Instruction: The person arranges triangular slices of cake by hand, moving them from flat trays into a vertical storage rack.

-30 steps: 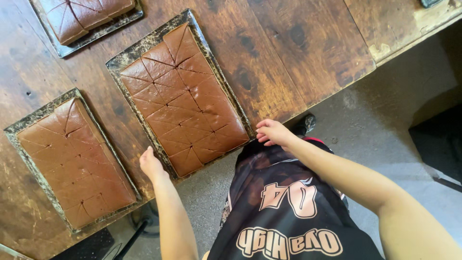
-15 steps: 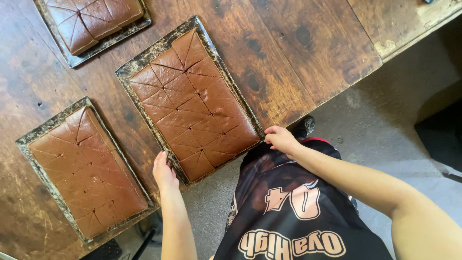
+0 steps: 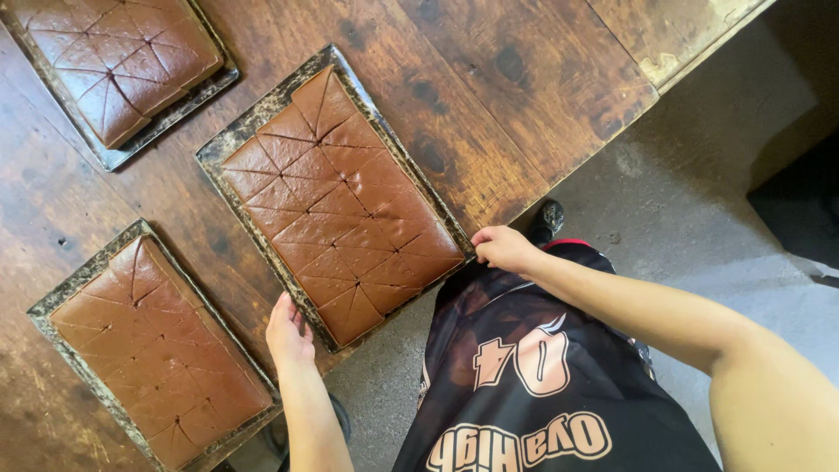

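Wooden table (image 3: 524,96): dark, worn planks; near edge runs diagonally past both hands.

Middle tray (image 3: 229,149): battered metal, rectangular, lying askew with its near corners at or just over the table edge. Risk: with so little support there, an uneven pull from one side could tip it off onto the floor.

Brown slab (image 3: 341,205): fills the middle tray, scored into squares and triangles. Risk: a tilt could slide the pieces or break them along the cuts.

Two further trays: left tray (image 3: 52,301) and far tray (image 3: 166,114), same contents, well apart from the hands.

Right hand (image 3: 502,249): fingers curled at the middle tray's near right corner, touching the rim; whether they pinch it I cannot tell.

Left hand (image 3: 288,332): fingers loosely bent against the tray's near left edge, nothing visibly clasped. Risk: a rough, crusted rim may slip or scrape.
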